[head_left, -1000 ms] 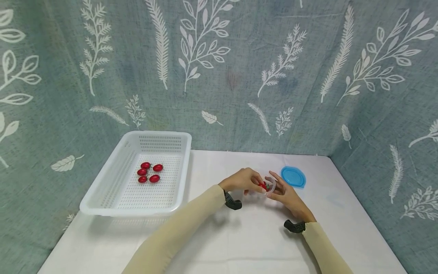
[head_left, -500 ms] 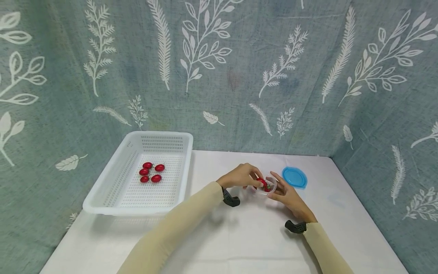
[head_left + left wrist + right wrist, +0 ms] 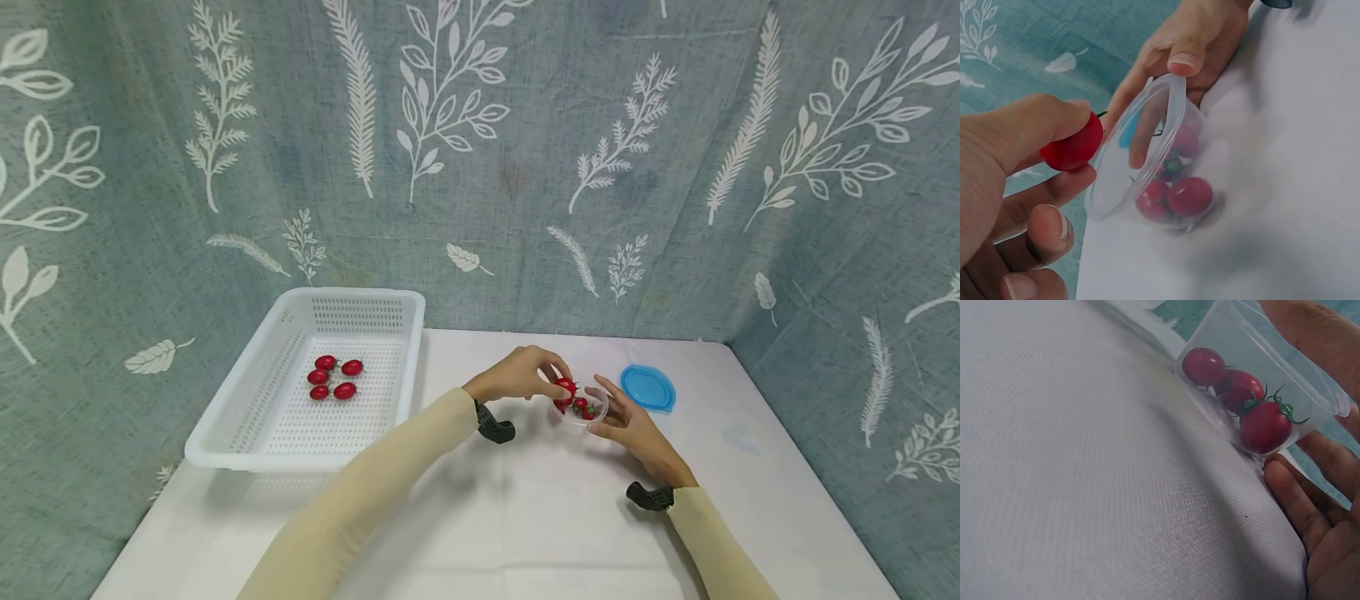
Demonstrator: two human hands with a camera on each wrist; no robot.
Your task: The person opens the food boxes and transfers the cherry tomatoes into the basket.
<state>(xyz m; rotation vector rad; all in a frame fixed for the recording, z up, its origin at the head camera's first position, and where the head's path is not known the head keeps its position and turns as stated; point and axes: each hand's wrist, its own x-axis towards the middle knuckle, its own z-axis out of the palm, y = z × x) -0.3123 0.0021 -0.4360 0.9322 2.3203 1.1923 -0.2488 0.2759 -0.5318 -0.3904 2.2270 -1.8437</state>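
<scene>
Between thumb and fingers, my left hand pinches a red cherry tomato with a green stem. This tomato is outside the rim of a small clear plastic container, on its left side in the head view. Several more cherry tomatoes, some with green stems, lie in the bottom of the container. My right hand holds the container from the right, thumb at the rim and fingers around the far side. In the left wrist view the container is tilted, its mouth facing the left hand.
A white perforated basket stands at the left with several cherry tomatoes on its floor. Behind the right hand lies a blue lid on the white-covered table. Patterned green-grey cloth hangs along the back and sides.
My left hand has drawn back to the left and slightly up from the container with the cherry tomato, exposing the tomatoes inside. The right hand stays almost still at the container.
</scene>
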